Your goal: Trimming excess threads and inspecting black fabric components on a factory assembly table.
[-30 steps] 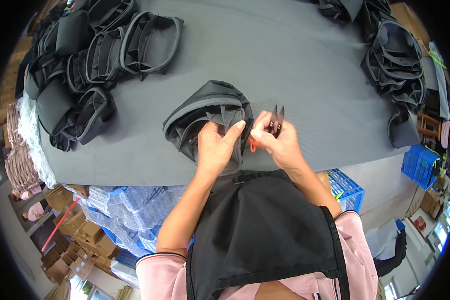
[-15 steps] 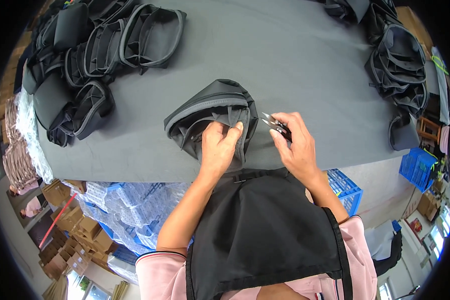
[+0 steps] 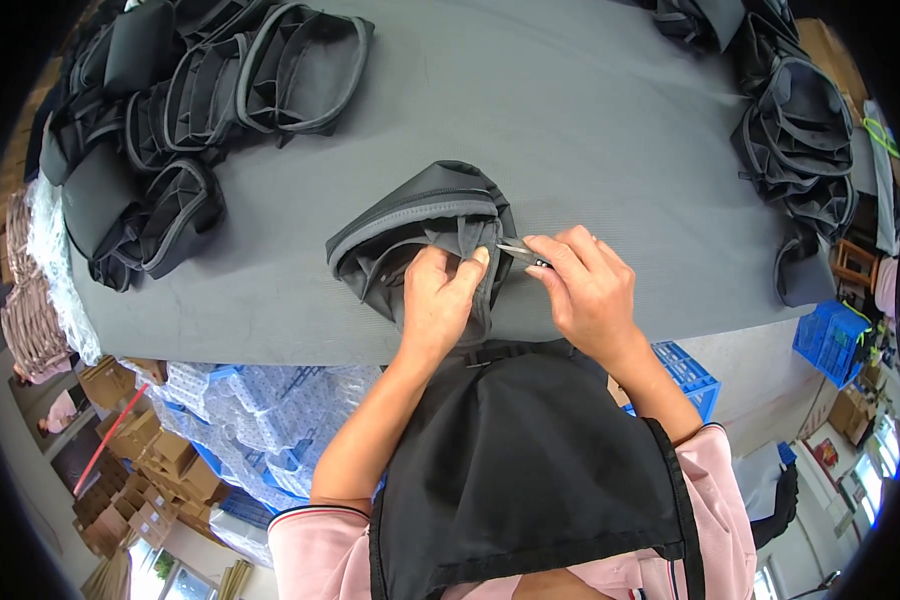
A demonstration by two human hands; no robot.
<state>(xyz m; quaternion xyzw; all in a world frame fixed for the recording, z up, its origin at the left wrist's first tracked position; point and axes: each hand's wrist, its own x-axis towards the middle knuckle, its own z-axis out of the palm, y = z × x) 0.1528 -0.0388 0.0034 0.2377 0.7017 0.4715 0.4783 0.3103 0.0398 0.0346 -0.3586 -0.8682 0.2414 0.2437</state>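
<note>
A black fabric pouch [image 3: 425, 205] with a grey zipper edge lies open at the near middle of the table. My left hand [image 3: 438, 295] reaches into its opening and pinches the fabric at the right side between thumb and fingers. In my right hand [image 3: 592, 290] is a small pair of thread snips [image 3: 522, 253], gripped between thumb and fingers. Their blade tips point left and meet the pouch's right edge, close beside my left thumb. What the tips touch is too small to make out.
Several similar black pouches [image 3: 305, 70] are heaped at the far left of the grey table [image 3: 570, 130]. More pouches [image 3: 800, 120] are piled along its right side. Blue crates [image 3: 685, 375] and bubble wrap [image 3: 255, 430] stand below the near edge. A black apron [image 3: 530, 470] covers my front.
My right hand has brought the snips left, from beside the pouch to its right edge, and the blades have drawn closer together. My left hand keeps its pinch in place.
</note>
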